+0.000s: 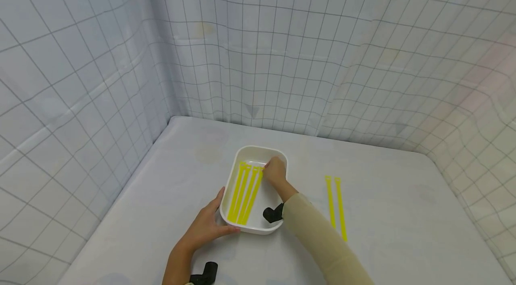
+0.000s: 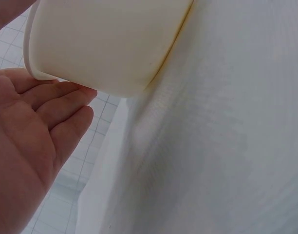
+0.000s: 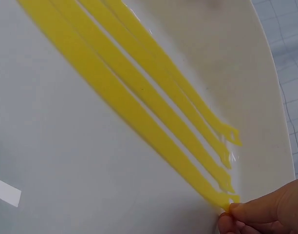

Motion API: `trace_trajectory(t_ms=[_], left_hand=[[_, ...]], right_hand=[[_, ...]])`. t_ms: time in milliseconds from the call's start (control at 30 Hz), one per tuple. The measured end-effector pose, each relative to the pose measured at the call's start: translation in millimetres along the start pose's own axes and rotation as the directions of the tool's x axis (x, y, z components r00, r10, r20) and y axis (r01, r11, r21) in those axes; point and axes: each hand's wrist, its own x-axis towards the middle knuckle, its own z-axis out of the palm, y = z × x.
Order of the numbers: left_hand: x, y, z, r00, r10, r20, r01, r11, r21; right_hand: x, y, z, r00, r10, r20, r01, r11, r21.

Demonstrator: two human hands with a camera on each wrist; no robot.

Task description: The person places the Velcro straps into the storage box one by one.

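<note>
A white tray (image 1: 258,231) lies on the table, with several flat yellow cable straps (image 1: 243,195) side by side along its left part. Each strap has a slotted head at the tray's far end. My right hand (image 1: 276,172) is inside the tray and pinches the head of the rightmost strap between thumb and finger; the right wrist view shows this strap (image 3: 124,114) lying beside the others. My left hand (image 1: 206,227) rests against the tray's near left corner, thumb along the near edge. In the left wrist view its fingers (image 2: 66,105) look extended against the tray's outer wall.
Two more yellow straps (image 1: 341,206) lie on the white table (image 1: 403,213) to the right of the tray, partly behind the right sleeve (image 1: 322,240). White gridded sheets (image 1: 282,52) enclose the table at the back and sides.
</note>
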Motion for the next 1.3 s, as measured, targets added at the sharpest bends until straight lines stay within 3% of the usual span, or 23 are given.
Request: trace_trajectory(t_ms=[100, 200, 233, 333, 433, 467, 600, 733, 867, 1033, 1300], left_hand=[[0.3, 1.1, 0.5, 1.000, 0.001, 0.001, -0.001, 1.000, -0.001], [0.5, 1.6, 1.4, 1.000, 0.000, 0.001, 0.000, 1.000, -0.004], [0.4, 1.6, 1.7, 1.000, 0.000, 0.001, 0.000, 1.000, -0.003], [0.2, 1.2, 2.9, 1.000, -0.001, 0.001, 0.001, 1.000, -0.008], [0.1, 1.1, 3.9, 1.000, -0.002, 0.002, 0.002, 1.000, -0.010], [0.2, 1.3, 4.2, 1.000, -0.002, 0.002, 0.002, 1.000, -0.012], [0.9, 2.1, 4.8, 1.000, 0.002, -0.001, -0.002, 1.000, -0.002], [1.9, 2.4, 4.7, 1.000, -0.002, -0.003, 0.002, 1.000, 0.006], [2.8, 2.2, 4.2, 1.000, -0.008, -0.005, 0.008, 1.000, 0.013], [3.1, 2.4, 3.2, 1.000, -0.013, -0.008, 0.014, 1.000, 0.019], [1.2, 1.4, 1.4, 1.000, -0.028, -0.003, 0.028, 0.999, 0.032]], right_hand=[[-25.0, -38.0, -37.5, 0.998, 0.052, 0.031, -0.052, 0.999, -0.006], [-39.7, -58.8, -59.1, 0.997, 0.075, 0.036, -0.073, 0.996, -0.055], [-32.8, -46.5, -48.5, 0.999, 0.037, 0.012, -0.036, 0.998, -0.056], [-27.0, -39.3, -42.8, 0.998, 0.051, 0.029, -0.049, 0.996, -0.074], [-28.2, -42.4, -44.8, 0.996, 0.076, 0.044, -0.073, 0.996, -0.056], [-34.4, -53.1, -54.4, 0.992, 0.111, 0.061, -0.106, 0.992, -0.070], [-44.4, -60.7, -63.3, 0.998, 0.050, 0.036, -0.047, 0.995, -0.088], [-49.1, -66.3, -70.6, 0.998, -0.058, 0.008, 0.059, 0.992, -0.114], [-51.2, -73.0, -84.1, 0.992, -0.122, -0.025, 0.121, 0.992, -0.028], [-53.6, -77.0, -107.3, 0.996, -0.087, -0.018, 0.089, 0.989, 0.122], [-56.4, -61.7, -124.9, 0.997, -0.072, -0.034, 0.077, 0.983, 0.168]])
